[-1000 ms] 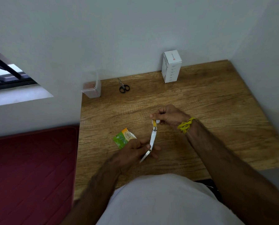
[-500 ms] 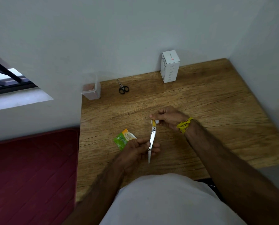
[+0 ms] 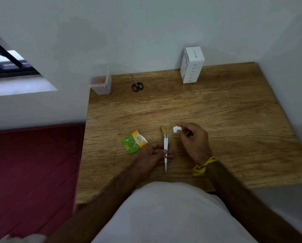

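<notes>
Uncapping, I judge — left hand [image 3: 153, 153] grips the folding tool [image 3: 165, 144], right hand [image 3: 192, 139] pinches its white cap [image 3: 175, 129] (clear of the tip); next, park it.

box [image 3: 192, 67] print: unreadable | container [image 3: 101, 81] contents: blurred | sachet [image 3: 134, 142] label: unreadable | white scrap [image 3: 175, 129]: unidentifiable

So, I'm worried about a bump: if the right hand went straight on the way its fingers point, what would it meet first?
Likely the folding tool, at its yellow end, held by the left hand. The right hand, pinching a white scrap, points left at it. Heights are unclear.
</notes>
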The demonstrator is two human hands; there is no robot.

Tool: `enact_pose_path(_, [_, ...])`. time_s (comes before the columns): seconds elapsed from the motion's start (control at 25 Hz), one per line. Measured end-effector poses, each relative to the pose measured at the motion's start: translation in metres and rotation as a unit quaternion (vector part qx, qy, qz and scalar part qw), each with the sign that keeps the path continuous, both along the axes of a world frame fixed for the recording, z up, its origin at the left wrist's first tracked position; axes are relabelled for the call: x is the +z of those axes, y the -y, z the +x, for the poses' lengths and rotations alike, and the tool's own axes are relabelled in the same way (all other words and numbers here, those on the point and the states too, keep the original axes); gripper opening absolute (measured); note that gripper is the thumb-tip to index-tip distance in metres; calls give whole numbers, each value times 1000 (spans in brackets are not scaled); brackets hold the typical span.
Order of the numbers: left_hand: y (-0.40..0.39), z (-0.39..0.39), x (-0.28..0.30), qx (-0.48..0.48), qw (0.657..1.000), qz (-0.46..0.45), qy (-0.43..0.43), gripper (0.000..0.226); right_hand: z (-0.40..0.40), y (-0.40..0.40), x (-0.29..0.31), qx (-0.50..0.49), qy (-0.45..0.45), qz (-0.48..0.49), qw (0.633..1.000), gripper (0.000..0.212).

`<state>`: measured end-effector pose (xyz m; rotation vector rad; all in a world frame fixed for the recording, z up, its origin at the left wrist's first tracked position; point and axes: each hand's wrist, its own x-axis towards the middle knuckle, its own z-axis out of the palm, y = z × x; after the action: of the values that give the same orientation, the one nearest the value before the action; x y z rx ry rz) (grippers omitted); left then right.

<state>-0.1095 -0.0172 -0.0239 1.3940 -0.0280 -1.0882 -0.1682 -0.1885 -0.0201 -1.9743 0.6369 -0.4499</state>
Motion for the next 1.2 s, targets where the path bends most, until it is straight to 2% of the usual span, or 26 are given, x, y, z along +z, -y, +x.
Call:
enact_pose_path(0.16, [1, 0, -1, -2, 1000, 6, 8, 32, -9, -16, -20, -36, 72, -65, 995, 40])
enact_pose_path(0.32, [0, 1, 0, -11, 1000, 7, 15, 32, -3, -25, -34, -1, 131, -184, 974, 22])
enact_pose_path(0.48, [0, -2, 1, -4, 999, 11, 34, 32, -8, -26, -48, 70, 125, -250, 958, 13])
enact_pose_path(0.8, [1, -3, -3, 0, 998, 22, 53, 32, -4, -27, -50, 138, 121, -271, 945, 22])
enact_pose_path(1.2, [0, -4, 0, 2, 998, 18, 60, 32, -5, -27, -48, 127, 107, -226, 960, 19])
